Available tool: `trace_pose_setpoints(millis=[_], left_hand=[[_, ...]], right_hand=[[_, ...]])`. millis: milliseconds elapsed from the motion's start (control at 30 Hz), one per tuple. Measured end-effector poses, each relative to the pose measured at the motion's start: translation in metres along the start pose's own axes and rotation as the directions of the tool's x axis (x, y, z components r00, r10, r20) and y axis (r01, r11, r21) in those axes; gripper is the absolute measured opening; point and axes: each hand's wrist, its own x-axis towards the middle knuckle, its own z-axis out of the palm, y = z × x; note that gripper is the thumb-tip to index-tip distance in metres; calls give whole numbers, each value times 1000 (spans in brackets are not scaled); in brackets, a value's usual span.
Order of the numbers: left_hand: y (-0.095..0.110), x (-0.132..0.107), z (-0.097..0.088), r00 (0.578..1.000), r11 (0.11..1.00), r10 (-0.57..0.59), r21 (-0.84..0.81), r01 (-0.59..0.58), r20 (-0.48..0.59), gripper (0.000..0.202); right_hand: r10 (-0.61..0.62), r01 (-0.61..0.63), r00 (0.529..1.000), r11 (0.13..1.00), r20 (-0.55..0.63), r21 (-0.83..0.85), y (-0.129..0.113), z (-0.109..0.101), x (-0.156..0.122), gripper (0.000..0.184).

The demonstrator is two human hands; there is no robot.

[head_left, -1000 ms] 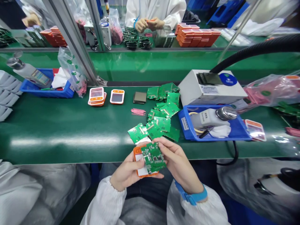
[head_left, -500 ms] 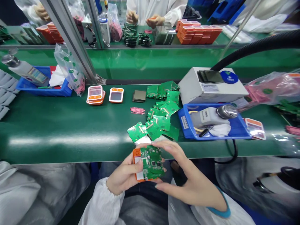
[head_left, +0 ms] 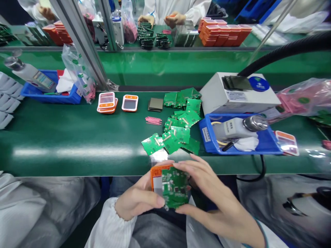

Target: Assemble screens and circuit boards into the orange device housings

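Note:
My left hand (head_left: 137,198) grips an orange and white device shell (head_left: 156,174) from the left, held over my lap just below the table's front edge. A green circuit board (head_left: 176,187) lies on the shell's open side. My right hand (head_left: 209,198) pinches that board from the right, fingers above it and thumb under its lower edge. A pile of several loose green circuit boards (head_left: 178,132) lies on the green table (head_left: 64,137) just beyond my hands.
A blue tray (head_left: 269,144) with a grey tool (head_left: 240,125) sits right of the pile, a white box (head_left: 238,94) behind it. Orange-rimmed shells (head_left: 107,102), a dark panel stack (head_left: 155,104) and pink strips (head_left: 153,120) lie further back. Another blue tray (head_left: 49,98) stands far left. Another person's hands (head_left: 173,19) work opposite.
Both hands have drawn the shell and board nearer to me and lower. My right hand shifted from the board's top edge to clasp its right side.

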Motion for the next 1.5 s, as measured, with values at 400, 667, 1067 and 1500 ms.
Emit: trace_pose_setpoints(millis=[400,667,1067,1500], left_hand=[[0,-4,2,999,999,-36,-10,36,1,69],[-1,-2,0,999,999,-32,-9,32,-4,72],[-1,1,-2,999,999,-31,-27,30,-17,67],[-1,1,-2,994,998,-53,8,54,-92,65]], right_hand=[[-105,123,990,969,91,-215,-4,9,6,48],[-130,150,988,951,89,-271,-5,15,7,42],[-115,116,993,937,20,-329,-8,20,9,39],[-115,130,991,938,65,-323,-8,19,12,38]])
